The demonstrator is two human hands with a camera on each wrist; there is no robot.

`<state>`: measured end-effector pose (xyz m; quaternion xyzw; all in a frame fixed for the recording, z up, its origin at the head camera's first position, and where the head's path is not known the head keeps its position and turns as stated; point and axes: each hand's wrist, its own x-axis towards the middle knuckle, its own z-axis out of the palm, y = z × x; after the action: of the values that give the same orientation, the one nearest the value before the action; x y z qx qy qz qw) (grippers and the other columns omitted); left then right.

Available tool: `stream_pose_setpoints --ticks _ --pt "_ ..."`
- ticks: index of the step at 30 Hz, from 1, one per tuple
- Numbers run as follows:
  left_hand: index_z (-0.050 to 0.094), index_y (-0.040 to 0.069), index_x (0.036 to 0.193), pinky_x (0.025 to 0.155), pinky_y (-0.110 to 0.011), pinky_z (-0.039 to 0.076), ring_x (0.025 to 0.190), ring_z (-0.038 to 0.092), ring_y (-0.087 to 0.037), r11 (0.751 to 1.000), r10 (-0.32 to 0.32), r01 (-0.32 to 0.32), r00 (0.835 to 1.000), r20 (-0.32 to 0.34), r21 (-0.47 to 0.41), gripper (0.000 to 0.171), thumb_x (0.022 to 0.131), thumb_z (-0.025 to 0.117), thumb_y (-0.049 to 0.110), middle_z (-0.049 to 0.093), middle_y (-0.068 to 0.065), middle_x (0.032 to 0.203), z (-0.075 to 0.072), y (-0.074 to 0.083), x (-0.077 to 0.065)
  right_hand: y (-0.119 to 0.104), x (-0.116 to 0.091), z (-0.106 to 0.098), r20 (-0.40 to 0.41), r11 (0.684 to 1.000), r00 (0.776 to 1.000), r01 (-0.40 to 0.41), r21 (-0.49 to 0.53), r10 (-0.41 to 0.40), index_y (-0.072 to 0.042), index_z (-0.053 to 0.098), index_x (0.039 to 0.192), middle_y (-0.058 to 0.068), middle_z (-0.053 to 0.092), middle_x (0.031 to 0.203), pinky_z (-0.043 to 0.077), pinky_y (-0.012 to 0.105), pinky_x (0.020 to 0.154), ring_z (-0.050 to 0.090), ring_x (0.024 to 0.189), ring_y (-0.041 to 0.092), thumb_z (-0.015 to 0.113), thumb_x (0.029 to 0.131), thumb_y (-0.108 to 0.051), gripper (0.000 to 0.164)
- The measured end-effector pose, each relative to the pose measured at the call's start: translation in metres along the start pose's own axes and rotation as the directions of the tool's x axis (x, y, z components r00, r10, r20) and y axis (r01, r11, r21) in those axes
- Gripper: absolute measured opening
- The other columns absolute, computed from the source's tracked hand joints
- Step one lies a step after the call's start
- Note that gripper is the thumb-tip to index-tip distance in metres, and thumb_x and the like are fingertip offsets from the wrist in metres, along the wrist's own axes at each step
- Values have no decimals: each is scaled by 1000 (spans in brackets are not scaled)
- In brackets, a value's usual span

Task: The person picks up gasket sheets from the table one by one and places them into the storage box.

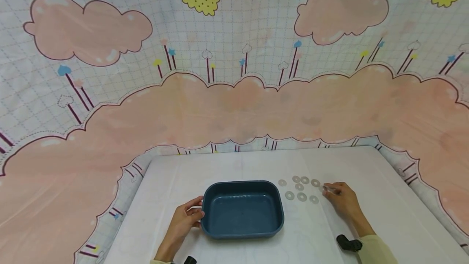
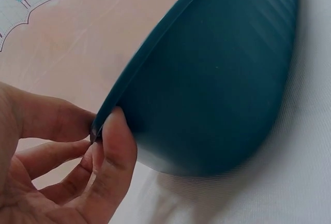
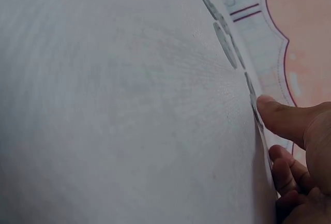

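A dark blue rectangular plastic basin (image 1: 242, 211) stands upright on the white table, its inside bare. My left hand (image 1: 185, 215) pinches its left rim; in the left wrist view the thumb and fingers close on the edge of the basin (image 2: 207, 79). To the right of the basin lie several flat grey washers (image 1: 302, 196), loosely grouped. My right hand (image 1: 342, 201) is at the right end of this group, thumb and forefinger on a washer (image 1: 322, 188). In the right wrist view, the thumb tip meets the edge of that washer (image 3: 255, 109) low at the table surface.
The white table top (image 1: 220, 168) reaches back to a printed cloth backdrop (image 1: 256, 109) with clouds. One washer (image 1: 282, 183) lies close to the basin's right rim. A black wrist device (image 1: 349, 243) sits at the right sleeve.
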<state>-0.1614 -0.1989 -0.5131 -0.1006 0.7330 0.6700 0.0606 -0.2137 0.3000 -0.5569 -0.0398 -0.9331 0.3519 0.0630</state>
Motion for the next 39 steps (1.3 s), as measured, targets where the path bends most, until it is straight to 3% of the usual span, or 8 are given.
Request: stream_pose_setpoints --ticks 14,25,32,39 --pt "56 -2 135 54 -28 52 79 59 -11 1000 -3 3 1000 -2 -8 53 83 63 -8 58 -15 116 0 0 0 -4 3 1 -17 1000 1000 4 -10 -5 1 67 112 25 61 112 44 34 75 56 95 32 71 86 -11 29" --pt "56 -3 135 55 -28 52 78 59 -13 1000 4 -4 1000 -8 -19 52 84 62 -9 59 -17 115 2 -1 -1 -5 -2 3 -82 999 997 6 50 -2 -4 66 107 9 67 92 42 20 67 51 74 3 66 89 -7 18" --pt "55 -3 135 54 -28 52 77 57 -11 999 21 -21 1000 -6 -34 53 84 62 -9 59 -18 114 3 -3 1 -23 -11 -3 -182 997 981 72 39 -64 -7 67 107 9 69 95 48 19 70 60 85 7 68 91 -9 16" --pt "54 -4 137 54 -27 52 76 57 -10 999 36 -36 999 -9 -24 53 84 61 -8 58 -19 115 2 -3 2 -56 -16 -11 -153 981 985 105 161 -80 -5 64 113 12 67 101 53 17 63 56 79 -9 64 94 -11 20"
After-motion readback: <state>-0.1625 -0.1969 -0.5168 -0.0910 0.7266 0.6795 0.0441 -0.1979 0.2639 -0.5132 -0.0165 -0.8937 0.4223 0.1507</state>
